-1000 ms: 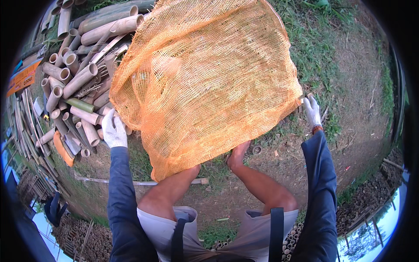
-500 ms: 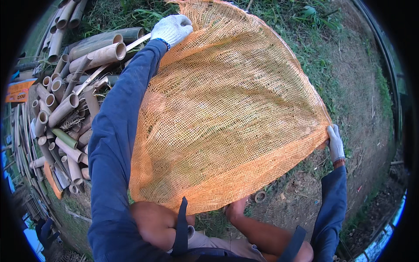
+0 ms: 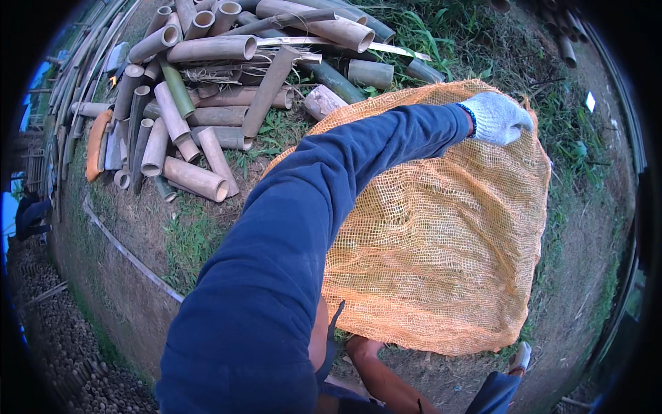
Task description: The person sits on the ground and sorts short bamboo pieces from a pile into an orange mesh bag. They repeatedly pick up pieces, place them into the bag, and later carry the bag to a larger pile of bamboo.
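Showing soft wrinkles, the orange mesh sheet point(image 3: 441, 252) looks loosely woven.

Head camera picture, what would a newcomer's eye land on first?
Probably the orange mesh netting, spread right of centre. The white-gloved left hand is near its far right corner, the blue sleeve crossing mid-picture. Cut bamboo tubes lie heaped at upper left.

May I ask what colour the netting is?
The netting is orange, showing best in the head view.
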`<move>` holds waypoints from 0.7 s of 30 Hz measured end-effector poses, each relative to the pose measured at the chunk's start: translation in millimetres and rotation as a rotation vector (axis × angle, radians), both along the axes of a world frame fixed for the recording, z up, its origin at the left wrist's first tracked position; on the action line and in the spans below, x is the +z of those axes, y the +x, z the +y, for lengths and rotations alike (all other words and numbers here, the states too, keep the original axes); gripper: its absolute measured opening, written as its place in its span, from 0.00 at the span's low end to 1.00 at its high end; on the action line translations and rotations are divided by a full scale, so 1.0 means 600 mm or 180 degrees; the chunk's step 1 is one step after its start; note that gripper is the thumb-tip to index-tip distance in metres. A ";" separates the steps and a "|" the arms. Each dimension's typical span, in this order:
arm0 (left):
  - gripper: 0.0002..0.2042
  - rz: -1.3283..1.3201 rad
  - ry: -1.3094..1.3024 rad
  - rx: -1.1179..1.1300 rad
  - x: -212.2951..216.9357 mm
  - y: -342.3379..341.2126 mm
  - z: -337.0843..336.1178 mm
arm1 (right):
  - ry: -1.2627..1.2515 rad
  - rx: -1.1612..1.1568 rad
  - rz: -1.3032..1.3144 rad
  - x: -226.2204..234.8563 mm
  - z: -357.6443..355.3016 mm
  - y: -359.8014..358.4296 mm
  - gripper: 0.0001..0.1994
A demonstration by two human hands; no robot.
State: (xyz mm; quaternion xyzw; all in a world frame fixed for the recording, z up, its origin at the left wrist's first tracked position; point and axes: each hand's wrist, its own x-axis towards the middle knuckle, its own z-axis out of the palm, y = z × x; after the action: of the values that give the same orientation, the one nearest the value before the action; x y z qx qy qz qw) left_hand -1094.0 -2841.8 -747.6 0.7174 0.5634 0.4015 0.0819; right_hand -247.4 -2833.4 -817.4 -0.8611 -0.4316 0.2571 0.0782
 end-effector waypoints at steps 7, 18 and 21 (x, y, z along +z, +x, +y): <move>0.14 0.0692 0.0235 0.1977 0.033 -0.289 -0.332 | 0.0242 0.2324 -0.0857 0.050 0.076 -0.222 0.30; 0.54 -0.3600 0.0520 0.4661 -0.032 -0.447 -0.641 | 0.0952 0.4549 -0.0102 0.111 0.017 -0.796 0.25; 0.62 -0.5128 0.0674 0.4572 -0.024 -0.492 -0.630 | 0.0832 0.4976 -0.0019 0.126 -0.052 -0.873 0.25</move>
State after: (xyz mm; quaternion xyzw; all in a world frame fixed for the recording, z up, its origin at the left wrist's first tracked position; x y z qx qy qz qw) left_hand -1389.0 -3219.8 -761.9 -0.2511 0.5950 0.7553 0.1113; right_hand -771.2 -2864.4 -741.8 -0.2929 -0.9382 0.1825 -0.0257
